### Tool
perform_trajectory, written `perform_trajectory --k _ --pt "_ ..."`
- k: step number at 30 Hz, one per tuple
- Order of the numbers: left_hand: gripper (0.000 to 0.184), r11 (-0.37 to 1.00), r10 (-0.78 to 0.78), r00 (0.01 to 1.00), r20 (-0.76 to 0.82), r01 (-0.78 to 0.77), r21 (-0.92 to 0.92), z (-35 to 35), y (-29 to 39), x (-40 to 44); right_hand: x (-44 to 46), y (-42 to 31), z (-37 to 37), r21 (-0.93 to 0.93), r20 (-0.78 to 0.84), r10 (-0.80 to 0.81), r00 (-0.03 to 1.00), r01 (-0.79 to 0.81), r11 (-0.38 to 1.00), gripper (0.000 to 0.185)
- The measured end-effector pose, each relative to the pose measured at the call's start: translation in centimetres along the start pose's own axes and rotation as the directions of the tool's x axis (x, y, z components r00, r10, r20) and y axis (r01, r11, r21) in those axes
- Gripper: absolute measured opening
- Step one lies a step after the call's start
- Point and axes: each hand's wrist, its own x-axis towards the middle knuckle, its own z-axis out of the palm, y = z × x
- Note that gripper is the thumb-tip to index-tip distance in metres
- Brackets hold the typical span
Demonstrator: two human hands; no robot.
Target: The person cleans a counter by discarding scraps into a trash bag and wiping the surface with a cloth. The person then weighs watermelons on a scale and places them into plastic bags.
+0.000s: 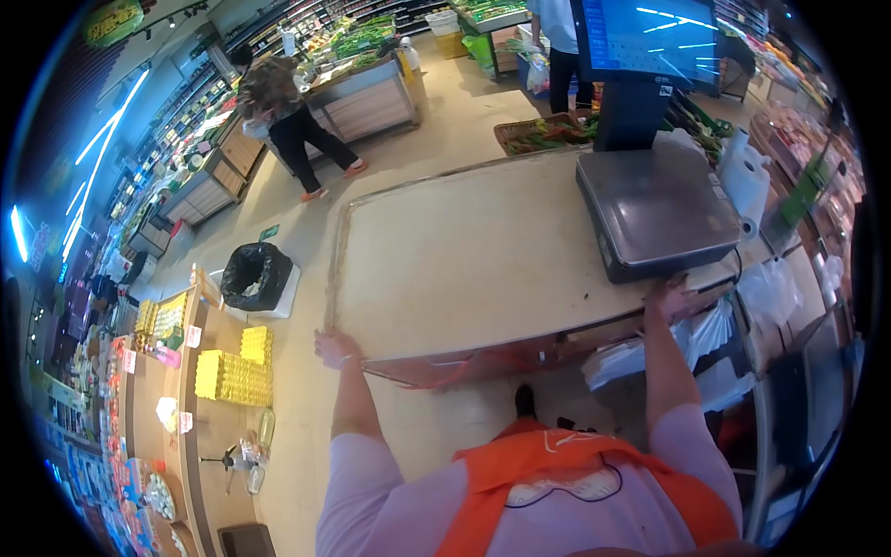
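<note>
A pale counter [464, 251] with a worn top stands in front of me. My left hand [336, 347] rests against its near left corner, fingers apart. At the front edge on the right, my right hand [670, 297] lies with its fingers spread on the edge, just below the scale. The scale has a flat metal pan [659, 209], and a lit screen [647, 39] rises on a post behind it. I see nothing held in either hand. White plastic bags [617, 360] hang under the counter beside my right forearm.
A black-lined bin [255, 278] stands left of the counter. Shelves with yellow egg trays [237, 376] are at lower left. Rolls of plastic bags [742, 181] stand right of the scale. One person [283, 111] walks beyond the counter; another [561, 56] stands behind the screen near a vegetable basket [538, 135].
</note>
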Motion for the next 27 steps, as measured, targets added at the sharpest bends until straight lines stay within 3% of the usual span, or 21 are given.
perform_trajectory --k 3,9,12,15,21,23,25,27 --pt "0.048 1.000 0.010 1.000 -0.018 -0.010 -0.005 0.6 -0.3 0.2 -1.6 -0.9 -3.3 0.126 0.047 0.069 0.997 -0.074 0.989 0.050" --pt "0.047 1.000 0.010 0.999 -0.034 -0.010 -0.009 1.0 -0.7 0.6 0.2 0.3 1.8 0.322 -0.191 0.056 0.980 0.008 0.947 0.052" --pt "0.046 0.999 0.014 0.999 -0.041 -0.015 -0.029 1.0 -0.7 0.5 -0.6 -0.5 -0.1 0.301 -0.093 0.112 0.989 -0.079 0.950 0.053" --pt "0.047 0.998 -0.004 0.997 -0.081 -0.001 -0.063 0.8 -0.5 0.2 -1.2 -0.5 -1.4 0.358 -0.073 0.052 0.996 -0.022 0.933 0.052" --pt "0.051 0.997 -0.023 0.995 -0.098 0.016 -0.071 1.0 -0.6 0.3 -0.9 -0.8 -1.1 0.291 -0.014 0.143 0.990 -0.133 0.947 0.056" --pt "0.051 0.998 -0.017 0.997 -0.071 0.014 -0.053 0.9 -0.6 0.4 0.8 0.2 2.1 0.162 -0.064 0.044 0.997 -0.033 0.986 0.056" --pt "0.052 0.999 -0.011 0.999 -0.045 0.010 -0.034 1.1 -0.6 0.6 0.6 0.4 2.2 0.219 -0.113 0.006 0.994 0.019 0.976 0.053" --pt "0.053 1.000 -0.016 1.000 -0.026 0.016 -0.016 1.5 -0.8 1.0 0.4 0.6 1.7 0.460 -0.158 0.034 0.987 0.043 0.887 0.048"
